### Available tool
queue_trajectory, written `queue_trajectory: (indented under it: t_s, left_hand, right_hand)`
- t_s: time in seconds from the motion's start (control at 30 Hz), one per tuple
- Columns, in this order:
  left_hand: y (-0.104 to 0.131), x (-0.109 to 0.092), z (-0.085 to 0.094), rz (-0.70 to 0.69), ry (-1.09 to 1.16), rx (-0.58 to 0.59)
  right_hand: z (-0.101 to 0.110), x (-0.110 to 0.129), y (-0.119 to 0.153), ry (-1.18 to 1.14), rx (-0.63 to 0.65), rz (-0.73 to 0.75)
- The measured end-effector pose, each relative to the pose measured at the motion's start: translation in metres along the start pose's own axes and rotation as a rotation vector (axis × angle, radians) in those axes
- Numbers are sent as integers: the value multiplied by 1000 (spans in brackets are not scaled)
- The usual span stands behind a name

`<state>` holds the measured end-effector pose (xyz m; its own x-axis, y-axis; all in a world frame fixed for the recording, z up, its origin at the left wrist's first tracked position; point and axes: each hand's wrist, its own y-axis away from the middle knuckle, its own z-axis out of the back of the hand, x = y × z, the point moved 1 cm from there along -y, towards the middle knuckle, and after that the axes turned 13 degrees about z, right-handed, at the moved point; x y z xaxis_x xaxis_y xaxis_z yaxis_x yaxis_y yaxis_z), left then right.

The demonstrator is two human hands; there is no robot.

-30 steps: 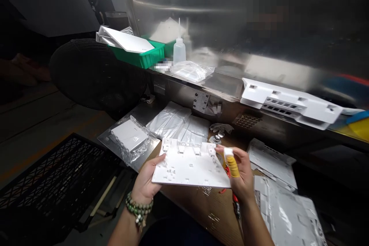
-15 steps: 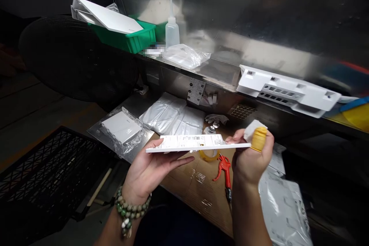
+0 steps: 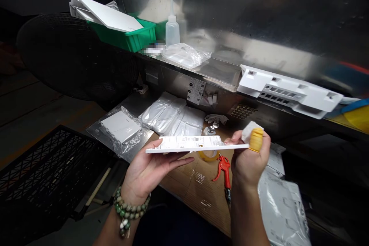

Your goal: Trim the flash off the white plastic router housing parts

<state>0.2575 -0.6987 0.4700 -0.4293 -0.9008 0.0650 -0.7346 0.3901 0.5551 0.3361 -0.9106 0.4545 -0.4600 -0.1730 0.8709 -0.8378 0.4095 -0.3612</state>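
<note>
A white plastic panel (image 3: pixel 196 148) is held level, edge towards me, with moulded ribs and clips on its upper side. My left hand (image 3: pixel 147 167) grips its left end, thumb on top and fingers beneath. At the other end my right hand (image 3: pixel 250 161) holds the panel's edge, and a yellow cot (image 3: pixel 256 140) covers its thumb. A white wiping cloth (image 3: pixel 249 130) is also pinched in my right hand. Below the panel a red air blow gun (image 3: pixel 225 171) and a roll of yellow tape (image 3: pixel 209 156) lie on the cardboard (image 3: pixel 190 196).
Bagged white parts (image 3: pixel 175 113) and a wrapped panel (image 3: pixel 121 126) lie behind my hands. On the metal shelf (image 3: pixel 219 75) stand a green bin (image 3: pixel 123 38), a squeeze bottle (image 3: pixel 172 32) and a slotted white housing (image 3: pixel 288 90). A black crate (image 3: pixel 54 177) is at left, bagged panels (image 3: pixel 284 207) at right.
My right hand and the cloth have shifted very slightly left with the panel's right end. Both hands keep the same hold; otherwise the view has only moved a little.
</note>
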Motion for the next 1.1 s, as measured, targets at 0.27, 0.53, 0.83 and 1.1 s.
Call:
queue_trajectory:
  t_s: [0.27,0.53,0.83,1.1]
  left_hand:
    - [5,-2,1,52,-10,0]
    - [2,4,6,-150,-49,-129]
    - [-5,14,1,-214,-26,-209]
    - [-5,17,-4,-211,-52,-216]
  right_hand:
    - [1,-4,-2,-4,95,74]
    - [11,13,14,527,246,545]
    - [-15,32,65,506,589,552]
    - [-4,18,59,499,533,580]
